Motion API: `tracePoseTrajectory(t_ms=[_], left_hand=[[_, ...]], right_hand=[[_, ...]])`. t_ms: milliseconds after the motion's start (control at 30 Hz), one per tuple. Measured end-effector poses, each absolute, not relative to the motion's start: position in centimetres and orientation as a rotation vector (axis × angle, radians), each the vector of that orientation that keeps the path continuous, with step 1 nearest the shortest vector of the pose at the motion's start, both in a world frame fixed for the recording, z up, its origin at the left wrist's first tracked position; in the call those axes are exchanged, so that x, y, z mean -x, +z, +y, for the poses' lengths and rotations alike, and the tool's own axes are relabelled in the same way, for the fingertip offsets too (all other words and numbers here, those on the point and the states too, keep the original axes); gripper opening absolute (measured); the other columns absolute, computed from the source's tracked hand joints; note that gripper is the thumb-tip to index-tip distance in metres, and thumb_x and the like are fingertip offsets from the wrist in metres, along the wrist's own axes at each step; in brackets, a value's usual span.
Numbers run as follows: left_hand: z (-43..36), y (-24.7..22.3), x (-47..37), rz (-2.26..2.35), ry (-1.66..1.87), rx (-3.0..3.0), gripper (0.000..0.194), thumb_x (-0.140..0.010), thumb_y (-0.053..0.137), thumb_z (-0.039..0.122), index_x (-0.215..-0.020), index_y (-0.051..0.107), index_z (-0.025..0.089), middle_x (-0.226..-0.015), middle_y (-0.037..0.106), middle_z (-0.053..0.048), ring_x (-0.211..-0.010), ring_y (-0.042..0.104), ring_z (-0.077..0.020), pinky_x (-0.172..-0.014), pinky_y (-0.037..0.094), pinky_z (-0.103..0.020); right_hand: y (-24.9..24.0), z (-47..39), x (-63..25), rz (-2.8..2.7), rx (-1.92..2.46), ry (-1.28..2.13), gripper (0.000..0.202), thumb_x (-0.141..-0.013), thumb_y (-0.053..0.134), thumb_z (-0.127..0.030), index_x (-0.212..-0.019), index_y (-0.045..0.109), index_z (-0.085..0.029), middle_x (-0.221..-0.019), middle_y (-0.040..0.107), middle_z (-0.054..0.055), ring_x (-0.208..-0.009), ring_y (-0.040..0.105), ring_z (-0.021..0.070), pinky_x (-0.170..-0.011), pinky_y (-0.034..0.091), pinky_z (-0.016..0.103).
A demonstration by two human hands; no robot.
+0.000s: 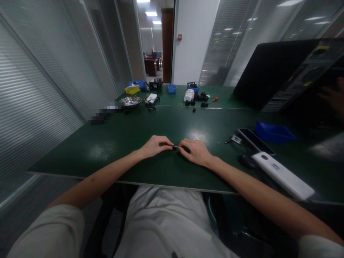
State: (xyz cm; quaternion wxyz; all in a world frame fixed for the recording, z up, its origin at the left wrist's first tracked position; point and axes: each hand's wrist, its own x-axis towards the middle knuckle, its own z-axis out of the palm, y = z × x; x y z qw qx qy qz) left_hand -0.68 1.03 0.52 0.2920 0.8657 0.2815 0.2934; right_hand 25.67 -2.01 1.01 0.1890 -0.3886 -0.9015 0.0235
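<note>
Just above the green table [150, 172], my left hand [156, 146] and my right hand [197, 151] meet fingertip to fingertip. Between them is a small black piece [174, 147] with a thin light-coloured part on its right side; it is too small to tell its kind. My left thumb and fingers pinch its black side. The fingers of my right hand close on the light part, though the fingertips partly hide it.
Right of my hands lie a white power strip [285, 175], a phone [256, 141] and a blue tray [275, 132]. A black computer case [276, 71] stands beyond, near another person's hand [334, 95]. A metal bowl [130, 102] and a red screwdriver [215, 99] are farther back.
</note>
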Motion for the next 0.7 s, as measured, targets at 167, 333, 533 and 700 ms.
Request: tracePoseTrajectory(t_ms=[167,333,533,700], left_hand=[[0.95,0.29,0.57,0.707,0.784,-2.415,0.022,-0.098,0.067,0.031,-0.11,0.079,0.017,-0.104,0.073,-0.01,-0.096,0.068,-0.0198,-0.089,0.05,-0.03],[1.17,0.0,0.48,0.685,0.807,-2.448,0.022,-0.098,0.067,0.03,-0.11,0.079,0.016,-0.104,0.073,-0.01,-0.096,0.069,-0.0195,-0.09,0.051,-0.03],[1.21,-0.19,0.48,0.752,0.87,-2.36,0.023,-0.097,0.068,0.033,-0.108,0.078,0.016,-0.104,0.074,-0.009,-0.095,0.069,-0.0194,-0.086,0.051,-0.029],[1.1,-0.16,0.43,0.693,0.834,-2.467,0.023,-0.099,0.065,0.031,-0.111,0.078,0.016,-0.105,0.072,-0.01,-0.097,0.068,-0.0197,-0.091,0.051,-0.03]], right_hand=[[1.02,-2.17,-25.47,-2.609,1.097,0.004,0.028,-0.106,0.044,-0.039,-0.106,0.067,-0.023,-0.096,0.07,0.004,-0.076,0.06,0.0159,-0.061,0.027,0.029],[0.86,-2.3,-25.19,-2.637,1.113,-0.037,0.03,-0.107,0.041,-0.039,-0.107,0.066,-0.022,-0.097,0.07,0.004,-0.075,0.061,0.0154,-0.062,0.027,0.03],[0.53,-2.08,-25.26,-2.582,1.087,0.021,0.03,-0.109,0.039,-0.038,-0.108,0.064,-0.022,-0.1,0.07,0.005,-0.078,0.062,0.0154,-0.065,0.031,0.029],[0.73,-2.21,-25.2,-2.632,1.108,-0.047,0.029,-0.108,0.041,-0.039,-0.107,0.065,-0.022,-0.098,0.07,0.005,-0.074,0.061,0.0152,-0.062,0.027,0.029]])
